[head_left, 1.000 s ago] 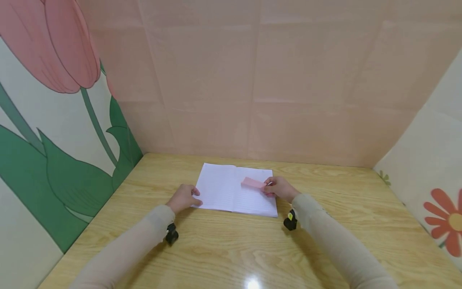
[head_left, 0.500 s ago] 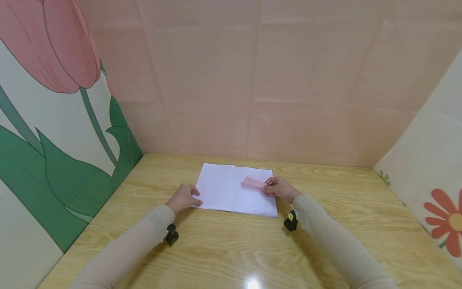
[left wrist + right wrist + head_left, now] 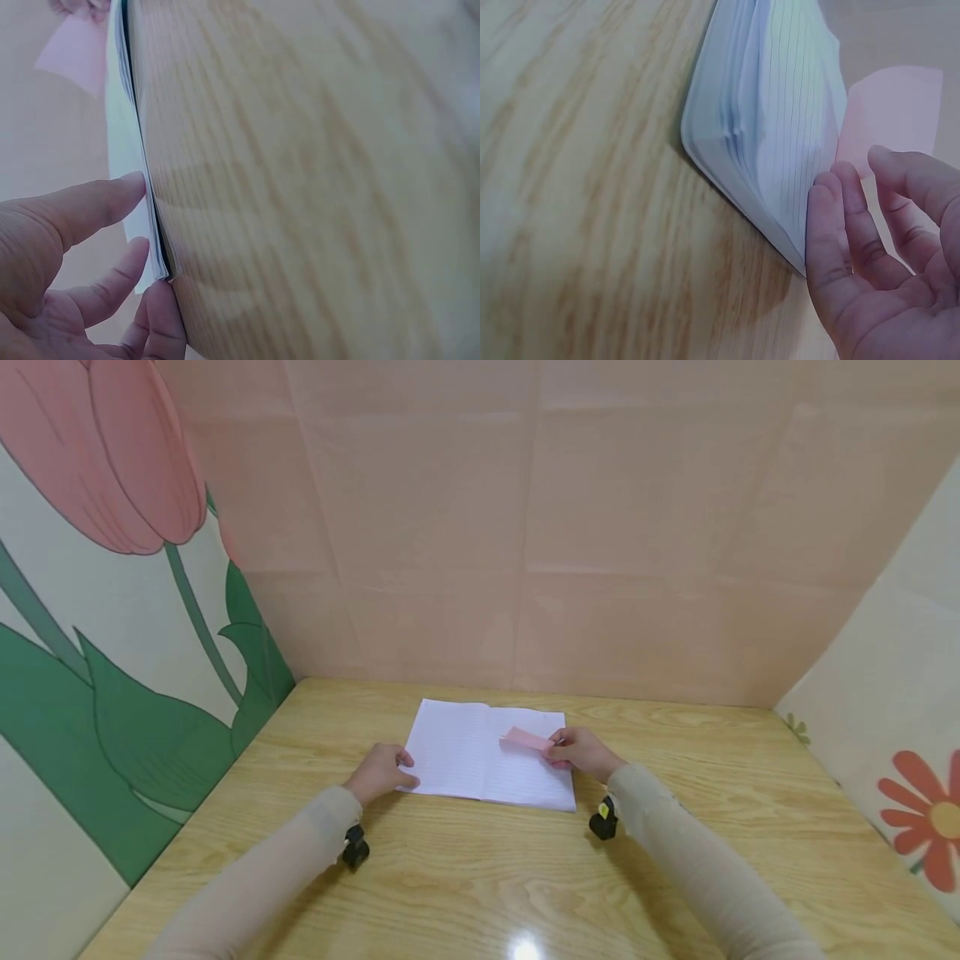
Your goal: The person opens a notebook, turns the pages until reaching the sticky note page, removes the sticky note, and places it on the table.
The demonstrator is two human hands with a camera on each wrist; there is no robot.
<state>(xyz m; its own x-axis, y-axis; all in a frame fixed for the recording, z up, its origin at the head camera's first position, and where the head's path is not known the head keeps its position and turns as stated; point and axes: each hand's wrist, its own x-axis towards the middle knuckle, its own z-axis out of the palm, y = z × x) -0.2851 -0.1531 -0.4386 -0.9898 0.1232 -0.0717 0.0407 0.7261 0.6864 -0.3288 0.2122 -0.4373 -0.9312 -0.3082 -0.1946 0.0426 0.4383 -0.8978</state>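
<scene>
A lined notebook point(image 3: 450, 747) lies spread open on the wooden table. At its left edge, my left hand point(image 3: 379, 772) rests with thumb and a finger on the page. In the left wrist view, other fingertips point(image 3: 163, 315) are right beside the notebook's corner. My right hand point(image 3: 588, 752) is at the notebook's right edge and pinches a pink sticky note point(image 3: 525, 739) between thumb and fingers. The note stands out to the left over the right page. In the right wrist view, the note point(image 3: 896, 112) rises beyond the fingertips, and lower fingers touch the notebook's page edge point(image 3: 780, 240).
The wood-grain table point(image 3: 465, 877) stretches in front of the notebook. A plain pinkish backdrop point(image 3: 525, 527) closes off the back. Side panels carry a painted tulip point(image 3: 112, 452) at left and a red flower point(image 3: 926, 810) at right. Each wrist wears a small black camera point(image 3: 603, 818).
</scene>
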